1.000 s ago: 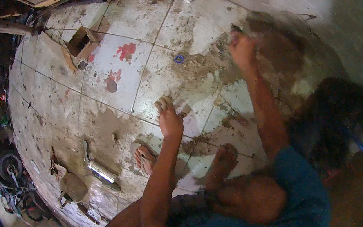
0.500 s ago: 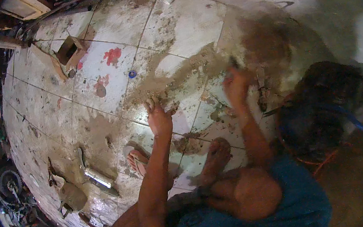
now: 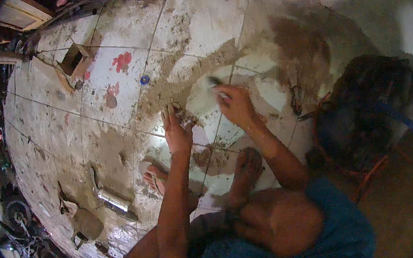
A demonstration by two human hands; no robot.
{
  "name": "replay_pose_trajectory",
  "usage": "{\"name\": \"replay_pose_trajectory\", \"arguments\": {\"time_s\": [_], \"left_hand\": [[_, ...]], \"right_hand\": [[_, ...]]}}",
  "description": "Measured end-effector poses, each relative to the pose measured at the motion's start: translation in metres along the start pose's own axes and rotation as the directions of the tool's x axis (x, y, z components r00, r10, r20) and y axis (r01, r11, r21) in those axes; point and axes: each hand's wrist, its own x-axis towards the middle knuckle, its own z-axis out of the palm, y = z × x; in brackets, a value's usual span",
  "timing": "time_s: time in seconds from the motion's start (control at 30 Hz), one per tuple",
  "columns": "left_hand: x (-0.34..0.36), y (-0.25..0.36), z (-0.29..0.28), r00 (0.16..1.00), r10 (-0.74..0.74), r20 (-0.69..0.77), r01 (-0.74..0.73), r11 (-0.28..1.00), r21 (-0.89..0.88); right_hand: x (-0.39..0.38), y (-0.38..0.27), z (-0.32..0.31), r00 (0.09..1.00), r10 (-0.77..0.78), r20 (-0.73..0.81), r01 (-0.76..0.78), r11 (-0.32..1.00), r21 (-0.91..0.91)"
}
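My left hand (image 3: 178,135) rests low over the dirty tiled floor with its fingers stretched out. Beside its thumb lies a small heap of brown dirt (image 3: 189,116). To the right, my right hand (image 3: 237,105) is closed around a small tool with a dark, brush-like end (image 3: 213,81); its handle is mostly hidden in my fingers, so its exact kind is unclear. That dark end points away to the left, over a paler tile next to a band of sandy dirt (image 3: 200,75).
A small open box (image 3: 73,60), a blue ring (image 3: 145,80) and red stains (image 3: 122,62) are farther off. At left lie a silver cylindrical tool (image 3: 114,199) and a brown pouch-like thing (image 3: 85,222). A dark bag-like bulk (image 3: 369,114) stands at right, near a wall.
My right hand has moved left with the tool, closer to my left hand. Paler tile shows where it was. My left hand's fingers have straightened.
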Motion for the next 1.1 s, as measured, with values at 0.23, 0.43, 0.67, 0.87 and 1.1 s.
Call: {"name": "replay_pose_trajectory", "arguments": {"time_s": [0.23,0.43,0.67,0.87,1.1], "left_hand": [[-0.031,-0.006,-0.018,0.996,-0.073,-0.053,0.076,0.995,0.057],[-0.075,0.011,0.011,0.977,-0.213,-0.019,0.213,0.972,0.103],[-0.086,-0.003,0.001,0.941,-0.337,0.029,0.328,0.930,0.164],[-0.087,-0.010,0.001,0.951,-0.308,0.008,0.304,0.941,0.146],[-0.084,-0.009,0.004,0.951,-0.310,0.013,0.303,0.936,0.177]], "right_hand": [[0.084,0.006,-0.003,0.976,0.214,0.029,-0.210,0.973,-0.091],[0.010,-0.094,0.050,0.922,-0.236,0.306,0.084,0.895,0.439],[0.122,-0.009,-0.001,0.994,0.025,-0.108,-0.044,0.982,-0.183],[0.044,-0.116,0.050,0.933,-0.206,0.294,0.112,0.946,0.305],[0.126,-0.047,0.028,0.991,-0.092,-0.101,0.089,0.995,-0.040]]}}
